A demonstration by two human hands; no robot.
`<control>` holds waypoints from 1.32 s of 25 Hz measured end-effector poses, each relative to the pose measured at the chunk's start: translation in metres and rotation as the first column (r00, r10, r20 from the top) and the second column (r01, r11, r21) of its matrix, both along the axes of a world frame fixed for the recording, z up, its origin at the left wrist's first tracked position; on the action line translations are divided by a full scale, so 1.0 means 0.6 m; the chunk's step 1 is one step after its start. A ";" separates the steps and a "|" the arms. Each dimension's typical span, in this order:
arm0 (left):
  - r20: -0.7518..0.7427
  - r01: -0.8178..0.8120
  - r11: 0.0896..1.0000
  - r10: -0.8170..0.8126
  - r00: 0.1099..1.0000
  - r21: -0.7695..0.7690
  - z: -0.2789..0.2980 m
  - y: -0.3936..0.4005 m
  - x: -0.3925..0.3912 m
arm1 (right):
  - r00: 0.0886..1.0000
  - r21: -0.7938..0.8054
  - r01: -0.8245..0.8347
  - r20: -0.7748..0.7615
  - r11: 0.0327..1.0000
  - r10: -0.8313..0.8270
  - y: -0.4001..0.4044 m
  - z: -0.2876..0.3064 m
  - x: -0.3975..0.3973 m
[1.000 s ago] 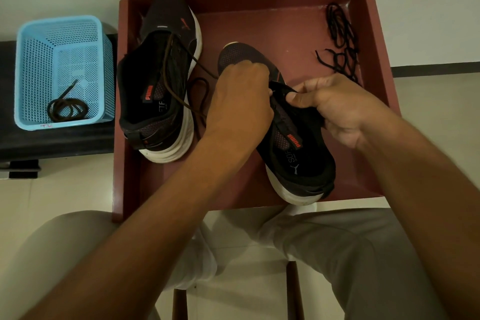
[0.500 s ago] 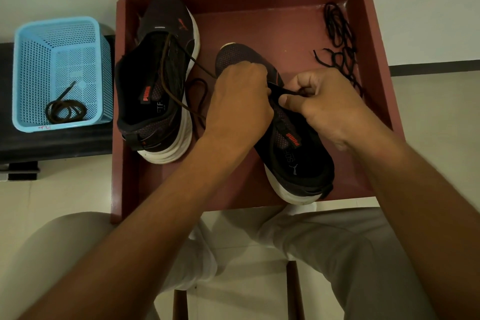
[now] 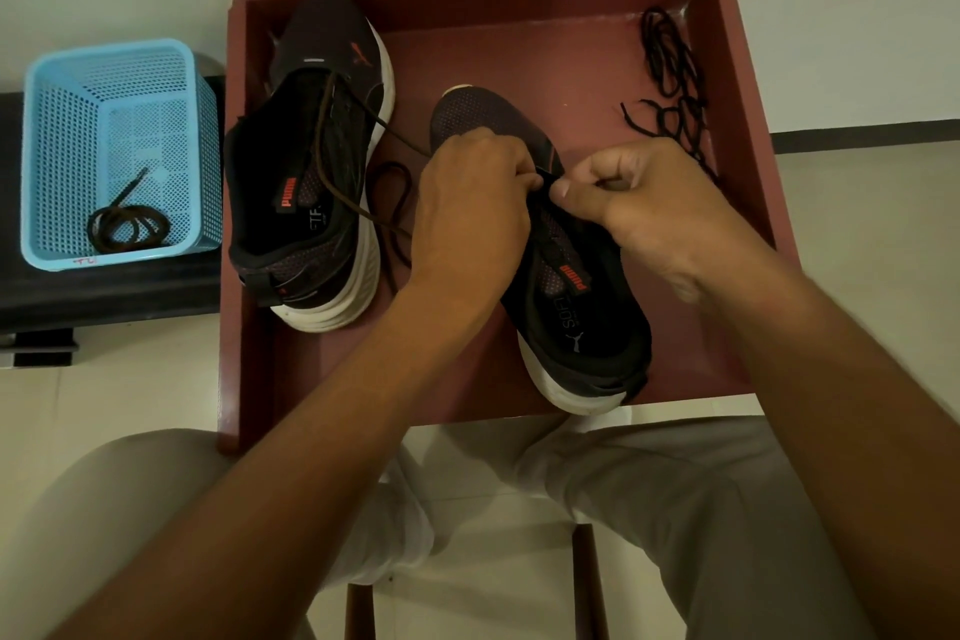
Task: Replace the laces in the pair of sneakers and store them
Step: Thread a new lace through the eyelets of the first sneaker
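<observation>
Black lace [image 3: 545,182]: soft, limp cord at the right sneaker [image 3: 582,296] eyelets, in the tray [image 3: 748,203]. Your left hand [image 3: 467,208] and right hand [image 3: 639,203] pinch it; grip near its tip.

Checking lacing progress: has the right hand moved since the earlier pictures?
Yes. The right hand has drawn in leftward, away from the tray's right wall, toward the left hand over the sneaker.
</observation>
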State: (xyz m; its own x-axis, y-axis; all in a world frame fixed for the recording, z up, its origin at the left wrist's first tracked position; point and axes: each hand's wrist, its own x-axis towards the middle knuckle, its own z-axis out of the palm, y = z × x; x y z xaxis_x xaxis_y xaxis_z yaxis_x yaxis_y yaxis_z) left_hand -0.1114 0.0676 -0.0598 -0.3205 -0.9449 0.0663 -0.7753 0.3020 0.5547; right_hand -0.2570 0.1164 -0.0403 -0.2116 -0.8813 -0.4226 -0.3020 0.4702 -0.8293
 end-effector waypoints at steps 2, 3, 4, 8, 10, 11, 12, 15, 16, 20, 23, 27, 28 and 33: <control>-0.029 0.017 0.999 -0.015 0.999 0.047 0.004 -0.002 0.005 | 0.997 0.042 0.048 0.058 0.998 -0.051 -0.006 0.002 -0.010; -0.050 0.021 0.996 -0.017 0.999 0.081 0.005 -0.003 0.009 | 0.998 0.039 0.061 0.032 0.997 -0.063 -0.010 0.001 -0.013; -0.067 0.017 0.993 -0.009 0.998 0.118 0.007 -0.004 0.013 | 0.998 0.023 0.060 -0.020 0.998 -0.059 -0.012 -0.001 -0.014; -0.137 -0.014 0.988 0.035 0.990 0.152 0.010 -0.005 0.016 | 0.997 0.006 0.050 -0.065 0.999 -0.049 -0.012 -0.003 -0.002; -0.190 -0.037 0.989 0.064 0.980 0.142 0.010 -0.005 0.013 | 0.997 0.002 0.040 -0.061 0.999 -0.040 -0.011 -0.003 0.002; -0.213 -0.043 0.988 0.074 0.974 0.146 0.009 -0.005 0.011 | 0.997 -0.002 0.040 -0.064 0.999 -0.040 -0.011 -0.003 0.004; -0.227 -0.046 0.987 0.080 0.971 0.151 0.008 -0.006 0.009 | 0.997 -0.009 0.041 -0.067 0.999 -0.042 -0.012 -0.004 0.004; -0.231 -0.043 0.989 0.075 0.970 0.139 0.007 -0.005 0.005 | 0.995 -0.024 0.068 -0.065 0.997 -0.070 -0.014 -0.004 0.002; -0.235 -0.033 0.990 0.064 0.970 0.134 0.008 -0.004 0.005 | 0.996 -0.021 0.075 -0.056 0.997 -0.076 -0.015 -0.003 -0.001; -0.173 0.029 0.997 -0.017 0.985 0.071 0.015 -0.005 0.018 | 0.998 0.014 0.060 -0.036 0.998 -0.059 -0.018 0.006 -0.020; -0.131 0.031 0.998 -0.025 0.991 0.047 0.014 -0.012 0.026 | 0.994 0.058 0.110 -0.011 0.992 -0.110 -0.018 0.013 -0.033; -0.117 0.030 0.998 -0.024 0.993 0.051 0.014 -0.012 0.030 | 0.973 0.084 0.229 -0.034 0.970 -0.227 -0.018 0.018 -0.047; -0.116 0.030 0.998 -0.024 0.993 0.050 0.015 -0.011 0.030 | 0.960 0.071 0.277 -0.052 0.958 -0.273 -0.017 0.020 -0.051; 0.048 0.033 0.999 -0.031 0.998 -0.041 0.030 -0.008 0.031 | 0.895 -0.003 0.191 -0.410 0.982 -0.175 -0.002 0.017 -0.067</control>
